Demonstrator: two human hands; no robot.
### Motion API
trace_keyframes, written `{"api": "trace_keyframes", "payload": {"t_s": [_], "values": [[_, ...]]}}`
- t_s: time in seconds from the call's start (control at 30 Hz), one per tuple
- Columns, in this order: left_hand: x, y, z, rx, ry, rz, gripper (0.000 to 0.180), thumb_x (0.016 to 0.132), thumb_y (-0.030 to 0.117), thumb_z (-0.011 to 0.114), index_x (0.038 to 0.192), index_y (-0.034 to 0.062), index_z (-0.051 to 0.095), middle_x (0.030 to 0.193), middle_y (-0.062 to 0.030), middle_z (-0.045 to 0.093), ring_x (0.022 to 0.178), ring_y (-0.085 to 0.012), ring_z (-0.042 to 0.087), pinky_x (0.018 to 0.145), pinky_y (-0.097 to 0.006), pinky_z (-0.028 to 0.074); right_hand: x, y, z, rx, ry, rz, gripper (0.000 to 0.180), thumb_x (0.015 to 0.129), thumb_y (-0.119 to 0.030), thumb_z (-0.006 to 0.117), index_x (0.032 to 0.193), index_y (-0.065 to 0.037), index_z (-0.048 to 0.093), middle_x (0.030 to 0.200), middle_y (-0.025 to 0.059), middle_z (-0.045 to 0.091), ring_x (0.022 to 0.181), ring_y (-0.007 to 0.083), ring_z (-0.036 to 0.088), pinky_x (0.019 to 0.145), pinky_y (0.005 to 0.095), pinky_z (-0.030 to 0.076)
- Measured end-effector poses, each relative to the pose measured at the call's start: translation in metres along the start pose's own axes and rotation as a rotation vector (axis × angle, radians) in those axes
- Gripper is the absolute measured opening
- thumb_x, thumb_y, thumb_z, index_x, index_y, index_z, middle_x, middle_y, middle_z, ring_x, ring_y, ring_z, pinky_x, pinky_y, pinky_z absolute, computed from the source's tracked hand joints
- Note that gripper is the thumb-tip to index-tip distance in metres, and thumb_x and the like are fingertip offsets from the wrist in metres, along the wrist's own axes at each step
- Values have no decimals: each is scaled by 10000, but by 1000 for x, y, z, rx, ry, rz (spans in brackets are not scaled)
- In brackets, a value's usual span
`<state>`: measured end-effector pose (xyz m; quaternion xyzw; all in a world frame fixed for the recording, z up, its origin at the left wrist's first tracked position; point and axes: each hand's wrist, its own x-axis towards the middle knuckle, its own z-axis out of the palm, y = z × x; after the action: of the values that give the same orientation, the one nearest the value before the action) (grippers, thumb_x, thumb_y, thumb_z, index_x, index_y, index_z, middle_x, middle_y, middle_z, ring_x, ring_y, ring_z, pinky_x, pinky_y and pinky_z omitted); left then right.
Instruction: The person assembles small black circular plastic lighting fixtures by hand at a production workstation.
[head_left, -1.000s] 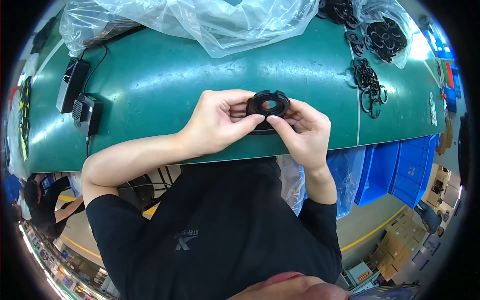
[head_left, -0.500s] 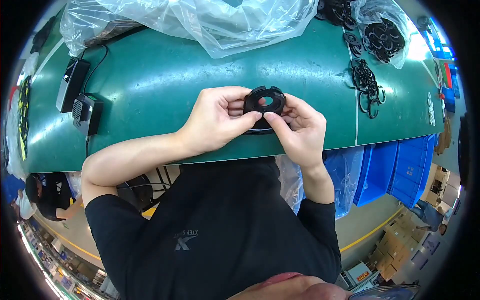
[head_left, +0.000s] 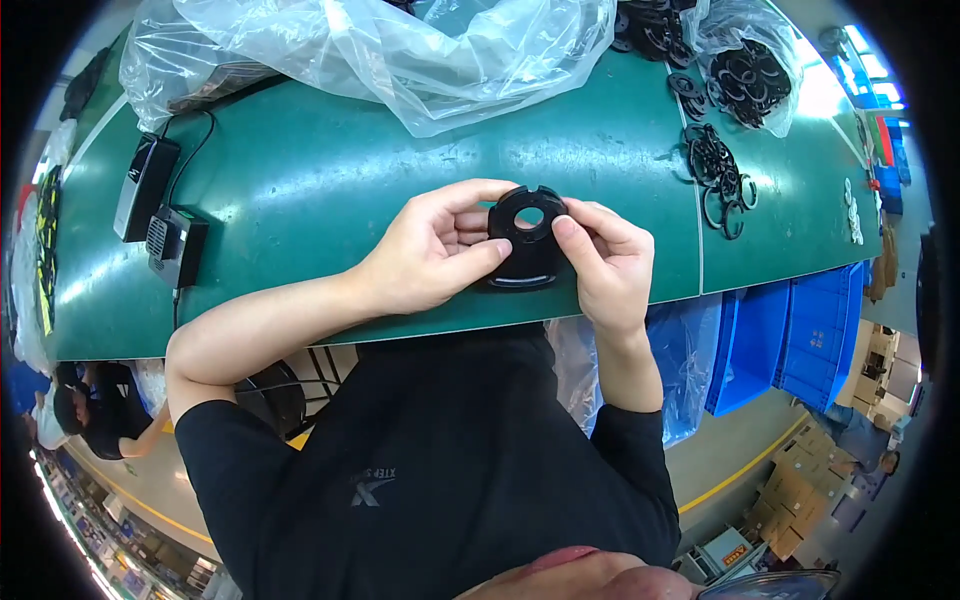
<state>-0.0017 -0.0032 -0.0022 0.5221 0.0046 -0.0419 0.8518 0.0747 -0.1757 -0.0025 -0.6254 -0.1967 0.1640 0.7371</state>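
Note:
Between my two hands is a black plastic part point(head_left: 527, 255) with a round hole near its far end and notches in its rim. Its near end is broad and curved, and hangs over the bench close to the front edge. My left hand point(head_left: 440, 245) pinches it from the left, the thumb lying on the upper face beside the hole. From the right, my right hand point(head_left: 608, 262) grips it with the thumb at its edge and the fingers behind. The fingertips under the part are hidden.
A clear plastic bag point(head_left: 430, 60) spreads across the back of the green bench point(head_left: 330, 190). Loose black rings point(head_left: 715, 170) and a bag of black rings point(head_left: 750, 85) lie at the right. Black corded devices point(head_left: 175, 245) stand left. Blue bins point(head_left: 820, 335) sit below the right edge.
The black part has tilted, so its flat face and broad near end now show more. My thumbs have moved apart from the middle to its left and right sides.

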Motion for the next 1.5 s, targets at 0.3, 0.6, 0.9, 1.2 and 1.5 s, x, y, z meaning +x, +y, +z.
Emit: {"api": "trace_keyframes", "payload": {"t_s": [0.3, 0.6, 0.9, 1.2, 1.5], "values": [[3, 12, 2, 144, 89, -143, 267, 841, 29, 593, 1094, -51, 570, 994, -102, 620, 903, -131, 602, 805, -250, 483, -2, -7, 3, -224, -52, -86, 160, 759, 42, 664, 916, 65, 642, 827, 86, 624, 729, 101, 591, 623, 205, 486], [1, 13, 2, 206, 68, -126, 260, 848, 42, 585, 1086, -62, 580, 937, -113, 650, 844, -119, 619, 762, -237, 496, -3, -4, 6, -376, -43, -338, 93, 705, 77, 681, 782, 48, 636, 814, 110, 637, 700, 151, 619, 615, 220, 498], [-3, 14, 5, 312, 138, -68, 177, 834, 57, 605, 976, -35, 656, 848, -97, 668, 781, -109, 621, 709, -224, 501, -13, -4, 18, -80, 40, -10, 88, 752, 57, 656, 838, 53, 638, 850, 89, 617, 741, 123, 610, 624, 218, 495], [-5, 11, 5, 270, 175, -104, 168, 832, 43, 601, 958, -53, 654, 847, -106, 664, 755, -125, 629, 695, -232, 513, -10, 3, 11, -127, -134, -51, 107, 797, 47, 617, 899, 61, 644, 840, 86, 599, 717, 97, 559, 596, 181, 432], [-6, 7, 9, 230, 213, -24, 171, 813, 76, 633, 933, -42, 665, 788, -62, 666, 707, -63, 594, 636, -195, 490, -8, 0, 11, 2, -120, 59, 114, 805, 53, 602, 914, 78, 621, 870, 93, 603, 788, 119, 597, 680, 202, 488]]}}
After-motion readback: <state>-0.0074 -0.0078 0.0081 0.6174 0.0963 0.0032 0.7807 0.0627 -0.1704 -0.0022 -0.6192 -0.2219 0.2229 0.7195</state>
